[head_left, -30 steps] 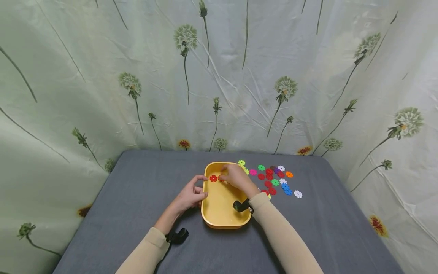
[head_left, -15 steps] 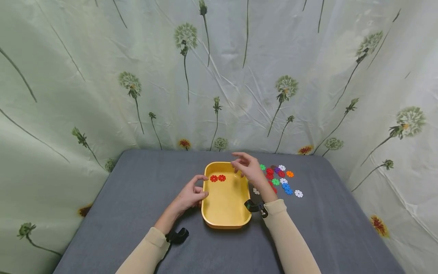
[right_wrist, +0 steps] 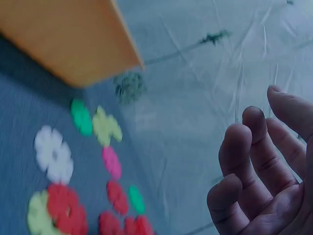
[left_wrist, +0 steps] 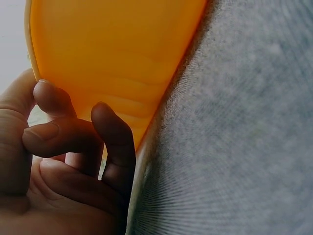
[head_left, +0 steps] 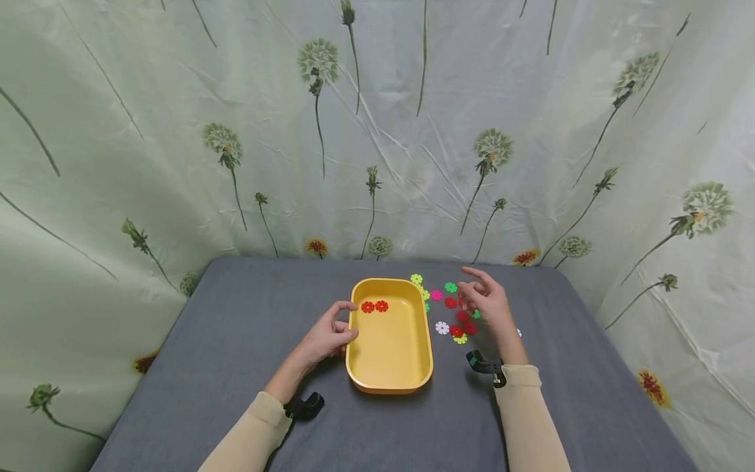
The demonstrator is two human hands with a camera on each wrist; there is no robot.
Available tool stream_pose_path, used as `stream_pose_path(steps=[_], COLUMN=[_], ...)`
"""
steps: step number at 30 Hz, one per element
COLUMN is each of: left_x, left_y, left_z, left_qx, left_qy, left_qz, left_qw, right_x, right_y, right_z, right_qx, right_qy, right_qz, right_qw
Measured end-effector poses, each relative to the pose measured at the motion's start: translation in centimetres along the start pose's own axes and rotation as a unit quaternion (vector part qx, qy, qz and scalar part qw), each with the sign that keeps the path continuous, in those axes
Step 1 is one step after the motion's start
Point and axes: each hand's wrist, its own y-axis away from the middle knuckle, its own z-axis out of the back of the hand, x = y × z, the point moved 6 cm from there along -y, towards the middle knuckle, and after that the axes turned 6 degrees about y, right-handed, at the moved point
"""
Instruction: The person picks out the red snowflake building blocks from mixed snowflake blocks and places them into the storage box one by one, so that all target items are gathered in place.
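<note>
Head view: a yellow tray [head_left: 389, 351] sits on a grey-covered table [head_left: 265, 295], before a pale curtain [head_left: 401, 157] printed with dandelions. Inside, near its far left corner, two red flower-shaped discs [head_left: 381, 306] lie side by side. The person's left hand [head_left: 327, 335] rests at the tray's left side, thumb and forefinger spread apart, not gripping it. To the right of the tray lie scattered discs [head_left: 442, 328] in white, red, pink, green and yellow. Above them is the right hand [head_left: 491, 305], loosely bent, holding nothing and hiding some of them.

Left wrist view: the left hand's fingers are bent and relaxed, fingertips by the tray's orange-looking wall, one close to its rim.

Right wrist view, slightly blurred: the right hand's fingers curve loosely around bare air; the scattered discs and a corner of the tray appear on the left.
</note>
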Motion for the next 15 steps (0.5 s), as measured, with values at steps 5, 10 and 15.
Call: stream_pose_path(steps=[5, 10, 15], left_x=[0.0, 0.2, 0.3], left_y=[0.0, -0.1, -0.2], left_z=[0.0, 0.1, 0.0], left_qx=[0.002, 0.003, 0.004], left_qy=[0.000, -0.002, -0.001], left_qz=[-0.003, -0.003, 0.002], left_qw=[1.0000, 1.0000, 1.0000], right_x=[-2.2, -5.2, -6.8], right_y=[0.3, -0.2, -0.6], right_z=[0.8, 0.2, -0.5], right_qx=[-0.003, 0.013, 0.036], right_qy=[0.011, 0.085, 0.152], right_qz=[-0.033, -0.066, -0.110], right_qw=[0.9994, 0.9941, 0.9815])
